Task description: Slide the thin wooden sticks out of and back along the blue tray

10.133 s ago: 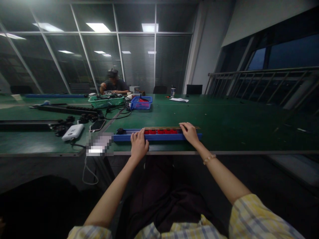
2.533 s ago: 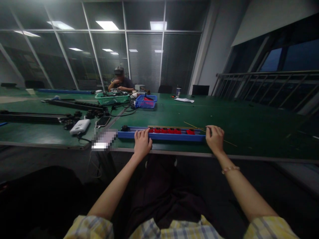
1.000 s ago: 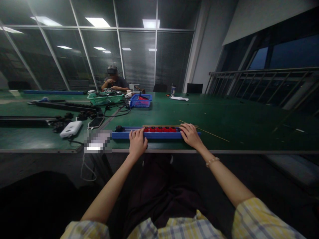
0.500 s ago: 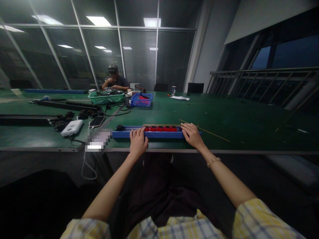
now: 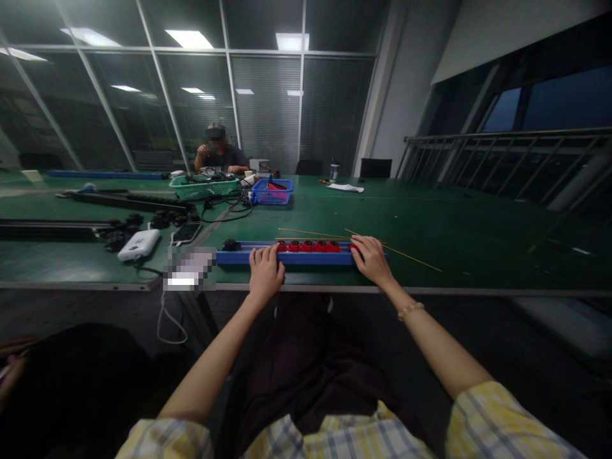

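A blue channel-shaped rail (image 5: 315,257) lies along the table's near edge. Several red parts with dark tops (image 5: 308,246) sit in a row in its channel, and a black part (image 5: 230,245) is at its left end. My left hand (image 5: 266,269) is closed over the front wall, fingertips by the leftmost red part. Near the right end, my right hand (image 5: 371,259) grips the rail with curled fingers. Another red part (image 5: 354,247) shows at those fingertips; whether they pinch it is hidden. Thin yellowish sticks (image 5: 414,255) lie behind the rail and past my right hand.
To the left are a white device (image 5: 138,245), a phone (image 5: 186,233) and black rails (image 5: 48,229) with dark parts. A green basket (image 5: 203,189) and a blue basket (image 5: 272,194) stand farther back among cables. Across the green table (image 5: 430,217) sits a person (image 5: 222,153).
My right hand has shifted slightly right, uncovering a red part. One thin stick behind the rail has swung away at its left end. Part of another person's hand has appeared at lower left.
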Demonstrator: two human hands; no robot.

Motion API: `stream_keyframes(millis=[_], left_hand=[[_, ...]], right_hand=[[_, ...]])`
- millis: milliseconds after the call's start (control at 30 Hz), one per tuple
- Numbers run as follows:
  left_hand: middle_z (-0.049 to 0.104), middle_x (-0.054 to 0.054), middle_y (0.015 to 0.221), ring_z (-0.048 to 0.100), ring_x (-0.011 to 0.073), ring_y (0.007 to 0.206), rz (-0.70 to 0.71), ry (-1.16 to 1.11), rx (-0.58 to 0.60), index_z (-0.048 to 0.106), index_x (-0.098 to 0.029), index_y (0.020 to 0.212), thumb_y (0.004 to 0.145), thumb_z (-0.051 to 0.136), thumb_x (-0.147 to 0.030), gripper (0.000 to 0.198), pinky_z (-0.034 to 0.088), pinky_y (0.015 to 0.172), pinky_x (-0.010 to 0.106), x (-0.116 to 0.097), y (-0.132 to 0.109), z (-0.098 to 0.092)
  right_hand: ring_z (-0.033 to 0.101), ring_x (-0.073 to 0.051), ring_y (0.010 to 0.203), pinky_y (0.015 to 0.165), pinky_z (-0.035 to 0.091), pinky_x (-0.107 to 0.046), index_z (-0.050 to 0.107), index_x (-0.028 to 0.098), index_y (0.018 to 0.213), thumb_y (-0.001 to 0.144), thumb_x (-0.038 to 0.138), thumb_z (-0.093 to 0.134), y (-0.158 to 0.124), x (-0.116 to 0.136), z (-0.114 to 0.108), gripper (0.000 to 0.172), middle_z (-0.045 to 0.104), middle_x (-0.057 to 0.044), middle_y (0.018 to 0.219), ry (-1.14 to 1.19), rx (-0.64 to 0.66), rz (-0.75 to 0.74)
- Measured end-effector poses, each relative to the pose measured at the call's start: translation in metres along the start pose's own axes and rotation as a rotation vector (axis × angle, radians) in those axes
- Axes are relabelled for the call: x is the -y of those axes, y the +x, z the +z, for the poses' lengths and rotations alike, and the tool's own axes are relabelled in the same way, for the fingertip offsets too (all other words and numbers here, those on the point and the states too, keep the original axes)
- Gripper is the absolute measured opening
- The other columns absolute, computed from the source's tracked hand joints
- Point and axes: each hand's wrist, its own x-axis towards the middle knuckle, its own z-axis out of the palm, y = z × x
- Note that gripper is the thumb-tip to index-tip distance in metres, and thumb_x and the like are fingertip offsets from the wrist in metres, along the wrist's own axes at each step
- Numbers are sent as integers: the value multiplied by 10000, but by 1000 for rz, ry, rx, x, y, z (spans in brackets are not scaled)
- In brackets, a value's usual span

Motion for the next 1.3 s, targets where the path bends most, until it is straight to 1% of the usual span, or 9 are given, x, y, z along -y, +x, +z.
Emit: stream_keyframes(millis=[200,367,467,667,767,933,1100,1300], left_hand=[[583,125,1369,480,305,1260,-1,6,-5,454,-150,1440,922,452,-287,537,222,1202,526,0,0,1],[587,125,1361,483,307,1252,-3,6,-6,461,-149,1435,921,452,-287,532,228,1199,524,0,0,0],[584,123,1369,480,311,1251,-2,7,-1,456,-150,1438,922,454,-291,535,227,1197,526,0,0,0],[578,121,1379,480,312,1255,1,3,0,454,-160,1441,924,447,-294,534,225,1197,529,1,0,1],[581,120,1375,482,313,1251,0,3,3,457,-161,1439,921,449,-290,534,229,1194,529,1,0,1],[585,122,1367,476,312,1254,0,-1,5,464,-148,1433,920,449,-293,533,221,1201,522,0,0,-1],[583,125,1368,482,310,1255,-6,1,6,453,-160,1443,918,450,-289,541,230,1196,527,-1,0,-1],[586,123,1368,484,314,1257,-6,1,10,455,-161,1442,915,456,-289,542,226,1198,531,0,0,-1]], right_hand=[[528,-285,1215,1038,355,-474,638,169,1256,984,348,421,-2,-3,2,391,643,-145,1287,-60,-50,65],[524,-297,1179,999,351,-469,635,162,1247,988,381,399,-4,-5,3,414,641,-158,1270,-124,-100,135],[525,-309,1155,961,368,-467,653,154,1216,989,395,380,-6,-9,4,429,645,-168,1248,-158,-144,216],[529,-324,1080,918,387,-492,690,140,1133,979,429,365,-11,-19,7,462,651,-192,1187,-200,-250,456],[527,-327,1066,925,375,-507,698,140,1100,976,432,351,-12,-20,8,470,650,-199,1165,-203,-292,519],[526,-345,1076,933,361,-538,700,135,1073,971,426,350,-11,-20,6,466,655,-207,1146,-197,-307,601],[526,-381,1060,922,347,-605,725,123,971,965,444,317,-16,-26,6,520,653,-252,1070,-199,-358,751],[573,-388,976,893,361,-618,742,132,765,966,495,280,-22,-36,13,621,672,-255,849,-214,-381,857]])
